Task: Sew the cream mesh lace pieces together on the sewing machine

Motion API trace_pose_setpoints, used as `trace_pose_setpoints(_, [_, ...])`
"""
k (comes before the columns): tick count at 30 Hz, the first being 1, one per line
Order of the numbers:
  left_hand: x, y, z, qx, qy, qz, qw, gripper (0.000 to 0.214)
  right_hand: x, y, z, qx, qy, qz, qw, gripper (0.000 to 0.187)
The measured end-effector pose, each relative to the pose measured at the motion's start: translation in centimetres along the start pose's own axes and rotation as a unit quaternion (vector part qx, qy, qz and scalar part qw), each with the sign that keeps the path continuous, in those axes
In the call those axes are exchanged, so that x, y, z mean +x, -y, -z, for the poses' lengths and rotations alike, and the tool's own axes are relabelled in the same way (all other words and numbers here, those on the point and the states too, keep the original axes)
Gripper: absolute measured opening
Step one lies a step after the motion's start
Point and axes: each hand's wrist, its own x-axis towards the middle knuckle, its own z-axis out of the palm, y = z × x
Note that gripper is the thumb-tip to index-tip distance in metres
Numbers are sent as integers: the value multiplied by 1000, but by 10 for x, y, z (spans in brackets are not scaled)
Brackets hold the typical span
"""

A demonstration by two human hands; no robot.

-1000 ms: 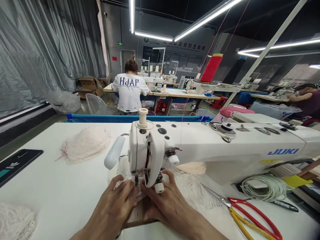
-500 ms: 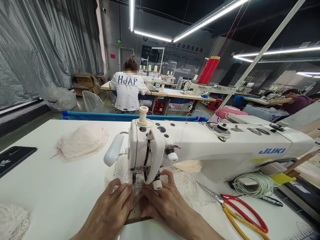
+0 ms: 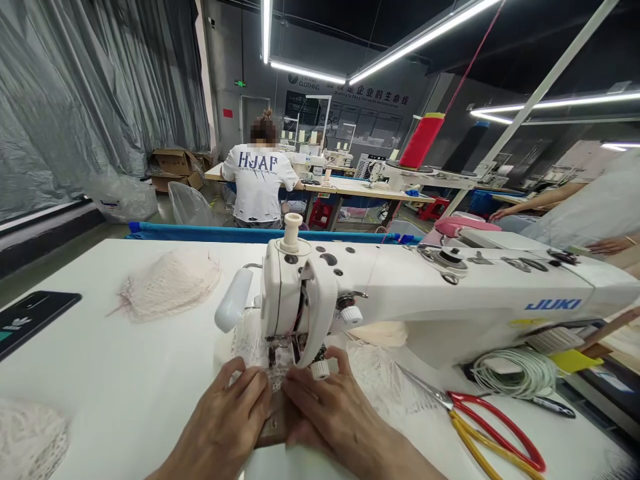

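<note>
A white JUKI sewing machine (image 3: 430,293) stands across the white table (image 3: 100,373). Under its presser foot lies a piece of white lace fabric (image 3: 277,377). My left hand (image 3: 227,423) presses the lace flat just left of the needle, fingers bent down on it. My right hand (image 3: 335,417) pins the same lace on the right side, its thumb near the small white knob. White lace also spreads out behind the needle (image 3: 383,383).
Scissors with red and yellow handles (image 3: 493,440) lie right of my hands. A coil of white cord (image 3: 515,373) sits further right. Lace pieces lie at the far left (image 3: 170,283) and the near left corner (image 3: 30,443). A black phone (image 3: 27,320) rests at the left edge. A person in a white shirt (image 3: 260,180) sits ahead; another person's arm (image 3: 590,207) shows at right.
My hands have stayed on the lace at the needle with only small shifts. A person in light clothing has come into view at the right edge.
</note>
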Motion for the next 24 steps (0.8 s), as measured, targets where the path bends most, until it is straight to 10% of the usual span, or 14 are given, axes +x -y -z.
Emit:
trace_pose_setpoints(15, [-2,4,-1,-2,-18,20,1000,26,-2,-2,2,-13,24,-33,999,38])
trace_pose_setpoints(24, [1,55,7,79,28,-32,996,34,-4,-4,-1,-67,27,-25,997,41])
